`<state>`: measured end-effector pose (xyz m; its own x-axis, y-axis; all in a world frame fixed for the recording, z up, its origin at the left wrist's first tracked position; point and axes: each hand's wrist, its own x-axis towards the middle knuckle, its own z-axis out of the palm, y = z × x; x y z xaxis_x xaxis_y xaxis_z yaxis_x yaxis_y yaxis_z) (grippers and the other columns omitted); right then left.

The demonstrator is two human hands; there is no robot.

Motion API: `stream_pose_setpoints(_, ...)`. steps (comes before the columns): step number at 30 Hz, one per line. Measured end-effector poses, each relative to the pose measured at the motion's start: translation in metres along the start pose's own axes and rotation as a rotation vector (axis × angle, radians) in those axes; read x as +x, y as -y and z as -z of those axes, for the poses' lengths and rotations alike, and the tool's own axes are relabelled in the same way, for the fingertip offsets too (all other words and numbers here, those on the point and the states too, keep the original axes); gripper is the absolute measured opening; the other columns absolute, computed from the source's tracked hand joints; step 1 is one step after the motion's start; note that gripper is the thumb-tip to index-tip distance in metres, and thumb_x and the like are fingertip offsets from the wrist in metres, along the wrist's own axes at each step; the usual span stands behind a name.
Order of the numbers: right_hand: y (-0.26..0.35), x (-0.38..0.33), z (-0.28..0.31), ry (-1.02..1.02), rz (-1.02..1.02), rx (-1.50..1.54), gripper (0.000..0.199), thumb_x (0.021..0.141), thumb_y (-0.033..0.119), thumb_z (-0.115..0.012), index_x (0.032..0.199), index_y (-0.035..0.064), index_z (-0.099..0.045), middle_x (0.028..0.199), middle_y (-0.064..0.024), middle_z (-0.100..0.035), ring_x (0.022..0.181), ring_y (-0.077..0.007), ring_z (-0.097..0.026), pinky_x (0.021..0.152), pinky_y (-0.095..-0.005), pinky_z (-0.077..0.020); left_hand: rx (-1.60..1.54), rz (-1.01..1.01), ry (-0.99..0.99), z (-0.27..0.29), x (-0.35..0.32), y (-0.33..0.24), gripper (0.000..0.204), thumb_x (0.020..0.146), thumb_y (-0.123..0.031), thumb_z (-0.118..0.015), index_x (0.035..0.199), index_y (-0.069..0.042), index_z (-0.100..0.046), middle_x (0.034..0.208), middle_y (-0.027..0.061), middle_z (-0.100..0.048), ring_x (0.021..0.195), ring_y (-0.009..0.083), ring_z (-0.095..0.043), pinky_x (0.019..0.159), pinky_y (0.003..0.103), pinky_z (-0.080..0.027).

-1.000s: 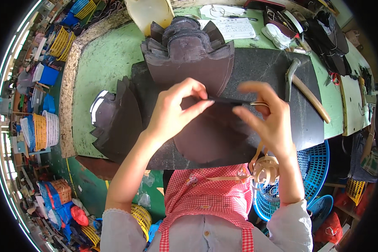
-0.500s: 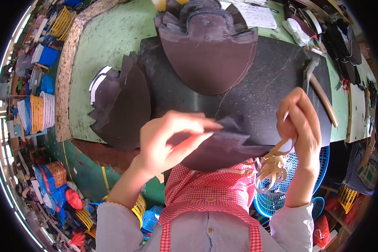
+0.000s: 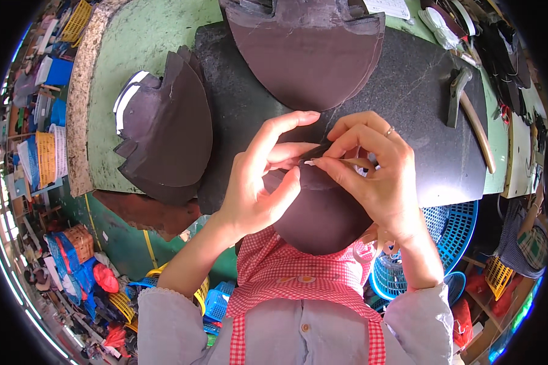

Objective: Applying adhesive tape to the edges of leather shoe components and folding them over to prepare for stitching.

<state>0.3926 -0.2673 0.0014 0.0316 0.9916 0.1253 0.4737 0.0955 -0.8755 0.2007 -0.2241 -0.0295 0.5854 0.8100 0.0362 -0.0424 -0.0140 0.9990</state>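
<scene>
The dark brown piece (image 3: 323, 219) is at the near edge of the black slab (image 3: 408, 146), overlapping the apron, its rounded end pointing toward the person, its long axis running roughly away from them. The right hand (image 3: 380, 173) pinches a tan strip (image 3: 360, 163) at its upper edge. The left hand (image 3: 256, 185) is there too, index raised; whether it grips, I cannot tell. Beyond lie stacked brown pieces (image 3: 310, 64).

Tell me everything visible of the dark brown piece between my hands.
The dark brown piece looks smooth and leathery, with a rounded near edge and a greyer band higher up. Your right hand pinches a pale strip by its upper part; your left hand is at its upper left, grip unclear. The rounded end overlaps the checked apron in view; hands partly hide its top.
</scene>
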Motion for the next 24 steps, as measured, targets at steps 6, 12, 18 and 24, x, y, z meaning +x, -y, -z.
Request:
stream_pose_setpoints(6, -0.013, -0.006, -0.003, 0.012, -0.062, 0.201, 0.016, 0.082, 0.002, -0.075, 0.087, -0.0004, -0.06, 0.108, -0.011, -0.064, 0.087, -0.0158, -0.066, 0.074, -0.0265, -0.056, 0.129, -0.084, 0.023, -0.004, 0.003, 0.004, 0.053, 0.093, 0.01, -0.058, 0.142, 0.004, -0.039, 0.143, 0.0169, -0.052, 0.11, 0.0202, -0.067, 0.093, 0.027, -0.052)
stream_pose_setpoints(12, -0.017, -0.021, 0.031, 0.029, -0.219, 0.363, 0.023, 0.096, 0.017, -0.065, 0.098, 0.0046, -0.046, 0.069, 0.003, -0.046, 0.06, -0.004, -0.043, 0.053, -0.0201, -0.0346, 0.094, -0.044, -0.053, -0.007, 0.002, -0.004, 0.054, 0.09, 0.01, -0.061, 0.141, 0.004, -0.043, 0.14, 0.0152, -0.056, 0.107, 0.0192, -0.068, 0.088, 0.028, -0.055)
stream_pose_setpoints(18, -0.017, -0.024, 0.032, 0.016, -0.475, 0.098, 0.015, 0.082, 0.013, -0.079, 0.083, 0.0013, -0.069, 0.058, -0.0037, -0.055, 0.054, -0.0056, -0.049, 0.049, -0.025, -0.0417, 0.201, 0.029, -0.05, -0.01, 0.006, -0.011, 0.05, 0.087, 0.008, -0.063, 0.135, 0.001, -0.052, 0.129, 0.0134, -0.064, 0.095, 0.013, -0.069, 0.077, 0.023, -0.056)
stream_pose_setpoints(24, -0.021, -0.025, 0.029, 0.039, -0.447, 0.086, 0.017, 0.084, 0.017, -0.077, 0.086, 0.0026, -0.069, 0.058, -0.0037, -0.056, 0.051, -0.0081, -0.048, 0.05, -0.0279, -0.0414, 0.453, -0.003, 0.072, -0.025, 0.021, -0.012, 0.03, 0.085, -0.006, -0.073, 0.115, -0.004, -0.068, 0.084, 0.0057, -0.063, 0.075, 0.0124, -0.062, 0.067, 0.024, -0.05)
